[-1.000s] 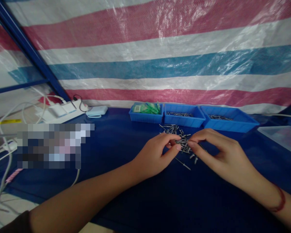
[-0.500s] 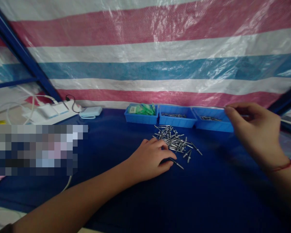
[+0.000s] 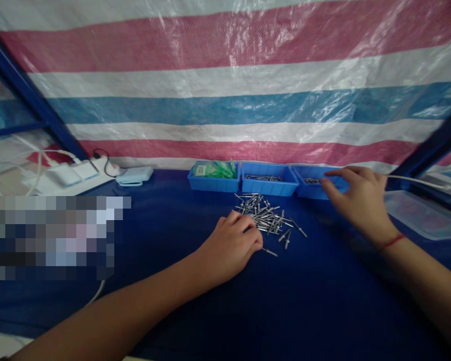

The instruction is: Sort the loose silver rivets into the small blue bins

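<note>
My left hand [image 3: 236,243] rests at the near left edge of a loose pile of metal blind rivets [image 3: 261,213]. Its thumb and fingers are pinched together on one blind rivet [image 3: 271,252], whose end sticks out to the right. My right hand [image 3: 363,200] hovers by the right blue bin [image 3: 304,189], partly covering it. Thumb and index finger there are apart, with nothing seen between them. Rivets [image 3: 311,181] lie in that bin, and more rivets [image 3: 265,178] fill the floor of the middle blue bin [image 3: 272,188].
Green plastic packets [image 3: 220,170] sit in the left blue bin [image 3: 214,186]. A power strip [image 3: 78,175] with cables and a pale blue case [image 3: 135,175] stand at the back left. To the right lies a clear plastic lid or tray [image 3: 424,215]. A striped sheet [image 3: 225,108] hangs behind.
My right hand has moved left and slightly down toward the right bin. My left thumb and fingers have closed on the rivet beside the pile. The view has shifted slightly.
</note>
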`<state>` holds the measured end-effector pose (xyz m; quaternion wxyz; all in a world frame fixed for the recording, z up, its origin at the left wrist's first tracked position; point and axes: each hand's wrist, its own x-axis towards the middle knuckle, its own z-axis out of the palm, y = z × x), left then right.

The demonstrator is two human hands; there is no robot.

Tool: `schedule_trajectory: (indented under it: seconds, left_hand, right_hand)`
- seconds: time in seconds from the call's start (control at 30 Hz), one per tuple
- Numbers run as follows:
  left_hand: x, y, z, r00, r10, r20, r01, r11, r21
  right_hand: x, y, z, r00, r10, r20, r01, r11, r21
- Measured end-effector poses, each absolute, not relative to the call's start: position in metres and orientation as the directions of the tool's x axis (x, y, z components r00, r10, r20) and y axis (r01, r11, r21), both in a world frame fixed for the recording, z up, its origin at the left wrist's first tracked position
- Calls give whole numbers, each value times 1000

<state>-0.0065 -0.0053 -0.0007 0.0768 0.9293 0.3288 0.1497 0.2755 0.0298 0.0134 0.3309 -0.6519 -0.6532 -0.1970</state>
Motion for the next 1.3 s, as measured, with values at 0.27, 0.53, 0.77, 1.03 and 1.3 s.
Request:
schedule_trajectory:
  seconds: [0.27, 0.53, 0.77, 1.03, 1.3]
  left_hand:
    - [-6, -1, 6, 617, 685, 388, 540, -727, 425]
    - [-5, -2, 5, 502, 689, 523, 357, -716, 600]
    - [-2, -4, 4, 445, 752, 485, 301, -636, 710]
    - [-2, -4, 6, 490, 751, 443, 308, -625, 718]
    - [-2, -5, 6, 484, 752, 447, 282, -618, 734]
  right_hand:
    - [194, -20, 10, -236, 835, 498, 755, 480, -446]
    - [186, -29, 8, -370, 816, 444, 653, 569, -500]
    - [178, -31, 8, -406, 807, 430, 608, 589, -533]
    - [177, -34, 10, -393, 821, 414, 588, 570, -574]
    - [178, -33, 9, -399, 838, 372, 585, 545, -600]
